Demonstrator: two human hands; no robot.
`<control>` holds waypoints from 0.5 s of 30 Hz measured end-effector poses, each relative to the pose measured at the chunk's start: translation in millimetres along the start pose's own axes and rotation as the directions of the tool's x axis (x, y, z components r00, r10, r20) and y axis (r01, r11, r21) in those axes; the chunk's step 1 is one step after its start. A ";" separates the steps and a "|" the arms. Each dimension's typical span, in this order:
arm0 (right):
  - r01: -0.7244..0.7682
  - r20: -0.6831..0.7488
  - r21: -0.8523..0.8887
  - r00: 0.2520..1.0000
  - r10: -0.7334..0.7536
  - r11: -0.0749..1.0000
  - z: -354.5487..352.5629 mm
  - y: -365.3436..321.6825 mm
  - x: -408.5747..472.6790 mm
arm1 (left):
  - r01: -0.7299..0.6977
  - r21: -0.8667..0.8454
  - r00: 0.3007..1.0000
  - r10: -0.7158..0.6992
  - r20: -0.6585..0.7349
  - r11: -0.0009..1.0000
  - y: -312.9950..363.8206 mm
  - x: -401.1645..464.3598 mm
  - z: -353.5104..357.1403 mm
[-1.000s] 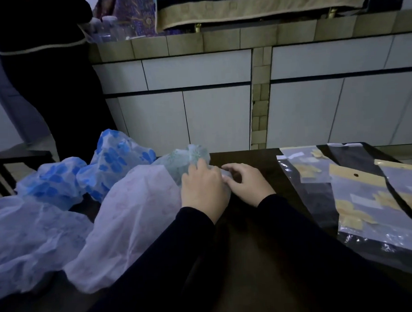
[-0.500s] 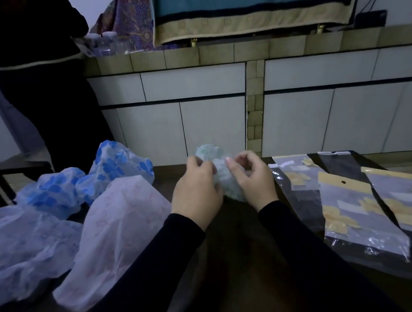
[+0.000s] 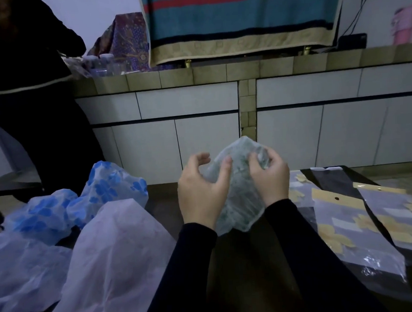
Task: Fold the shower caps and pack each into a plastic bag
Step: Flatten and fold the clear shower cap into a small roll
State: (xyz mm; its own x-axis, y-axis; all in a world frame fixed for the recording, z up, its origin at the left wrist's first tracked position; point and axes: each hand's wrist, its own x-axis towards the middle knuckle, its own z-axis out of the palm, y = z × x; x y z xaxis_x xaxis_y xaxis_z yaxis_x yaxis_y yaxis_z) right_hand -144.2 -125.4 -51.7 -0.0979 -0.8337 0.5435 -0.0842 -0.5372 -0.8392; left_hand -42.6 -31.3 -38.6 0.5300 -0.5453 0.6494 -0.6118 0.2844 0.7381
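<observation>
The person wears a dark, nearly black long-sleeved top of soft, matte fabric. Both sleeves run the full length of the forearms and end at the wrists in plain, close-fitting cuffs with no visible buttons, stripes, logos or seams. The cloth looks smooth and unpatterned, with only faint folds near the elbows in the dim light. The bare left hand [image 3: 203,194] and the bare right hand [image 3: 271,179] emerge from the cuffs with no gloves, rings, bracelets or watch showing. The fingernails that can be seen are short and unpainted. No more of the person's clothing is in view.
</observation>
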 end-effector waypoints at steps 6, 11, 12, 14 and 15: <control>-0.458 0.065 0.333 0.883 0.464 0.824 2.3 -0.3 27.1 | 0.137 0.051 0.990 -0.138 0.036 0.989 -30.1 -1.0 8.8; -0.246 0.372 0.180 0.913 0.165 0.952 -1.0 26.3 22.1 | 0.275 -0.069 0.956 -0.281 -0.090 0.959 -44.6 7.0 14.4; -0.148 0.438 0.047 0.892 0.113 0.988 -1.6 31.6 19.1 | 0.287 -0.084 0.950 -0.295 -0.103 0.954 -45.7 8.6 14.4; -0.042 0.449 -0.119 0.889 0.091 0.992 0.5 43.6 14.4 | 0.306 -0.094 0.941 -0.316 -0.121 0.947 -49.0 11.3 13.9; -0.039 0.394 -0.149 0.914 0.095 0.988 2.7 44.9 11.8 | 0.315 -0.093 0.938 -0.324 -0.120 0.945 -50.6 12.1 12.8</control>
State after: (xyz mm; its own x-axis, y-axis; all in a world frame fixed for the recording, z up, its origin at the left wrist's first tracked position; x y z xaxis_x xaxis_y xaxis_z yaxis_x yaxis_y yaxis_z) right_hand -146.5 -159.7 -83.1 0.2935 -0.8636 0.4099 -0.2267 -0.4794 -0.8478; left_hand -12.7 -62.3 -70.5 0.7661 -0.5095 0.3919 -0.3564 0.1708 0.9186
